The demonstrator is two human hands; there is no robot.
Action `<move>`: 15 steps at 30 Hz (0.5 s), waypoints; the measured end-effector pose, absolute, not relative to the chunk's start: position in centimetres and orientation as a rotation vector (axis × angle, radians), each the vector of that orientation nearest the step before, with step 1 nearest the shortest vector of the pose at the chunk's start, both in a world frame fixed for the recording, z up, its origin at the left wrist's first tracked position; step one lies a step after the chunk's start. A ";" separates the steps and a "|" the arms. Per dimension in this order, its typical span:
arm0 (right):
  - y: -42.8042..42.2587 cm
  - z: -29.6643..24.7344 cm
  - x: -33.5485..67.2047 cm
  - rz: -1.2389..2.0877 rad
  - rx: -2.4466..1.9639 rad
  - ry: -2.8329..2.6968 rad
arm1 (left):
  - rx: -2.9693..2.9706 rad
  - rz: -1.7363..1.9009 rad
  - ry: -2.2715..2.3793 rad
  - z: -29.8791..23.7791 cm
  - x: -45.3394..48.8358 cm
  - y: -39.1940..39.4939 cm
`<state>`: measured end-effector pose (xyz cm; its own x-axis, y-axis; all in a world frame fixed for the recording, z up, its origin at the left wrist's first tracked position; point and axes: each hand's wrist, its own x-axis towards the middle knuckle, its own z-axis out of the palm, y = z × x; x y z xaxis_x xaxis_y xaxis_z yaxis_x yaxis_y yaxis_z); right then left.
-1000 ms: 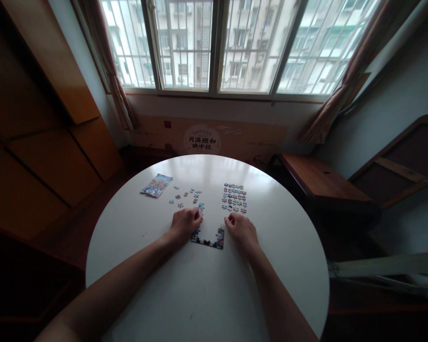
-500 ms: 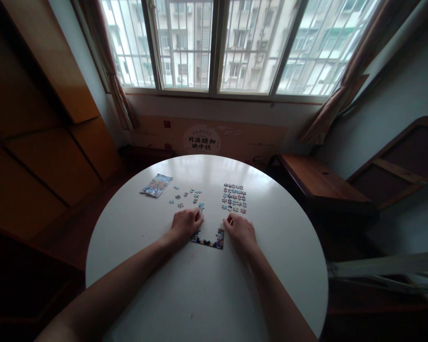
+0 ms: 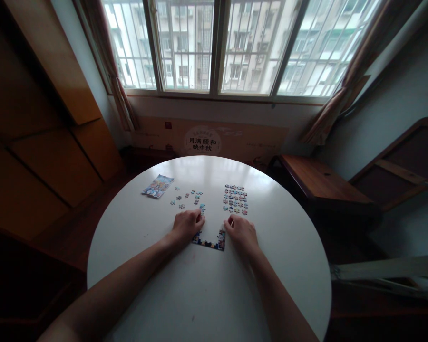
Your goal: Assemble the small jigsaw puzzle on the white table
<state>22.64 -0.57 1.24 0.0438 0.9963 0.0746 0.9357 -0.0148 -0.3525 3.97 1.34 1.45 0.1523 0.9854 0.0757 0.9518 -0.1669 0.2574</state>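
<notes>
A partly joined jigsaw frame lies on the round white table, with only its near edge and two short sides assembled. My left hand rests on the frame's left side, fingers curled and pressed down near a blue piece. My right hand sits at the frame's right side, fingers curled in a pinch at the top of that side. What the fingertips hold is too small to make out. Sorted loose pieces lie in rows just beyond my right hand.
Scattered loose pieces and a colourful picture card lie at the table's far left. A wooden bench stands to the right, wooden cabinets to the left. A barred window fills the far wall.
Both hands stay at the frame's two sides with only slight finger shifts. The view has drifted a little.
</notes>
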 end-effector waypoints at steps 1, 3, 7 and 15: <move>-0.6 1.2 22.6 0.278 -2.022 -1.963 | 2.256 0.334 1.931 1.5 4.0 1.3; -0.6 1.2 22.6 0.268 -2.021 -1.965 | 2.247 0.329 1.936 1.5 4.0 1.3; -0.6 1.2 22.7 0.262 -2.016 -1.968 | 2.274 0.332 1.926 1.4 3.9 1.4; -0.6 1.2 22.7 0.249 -2.005 -1.977 | 2.297 0.340 1.902 1.2 3.9 1.4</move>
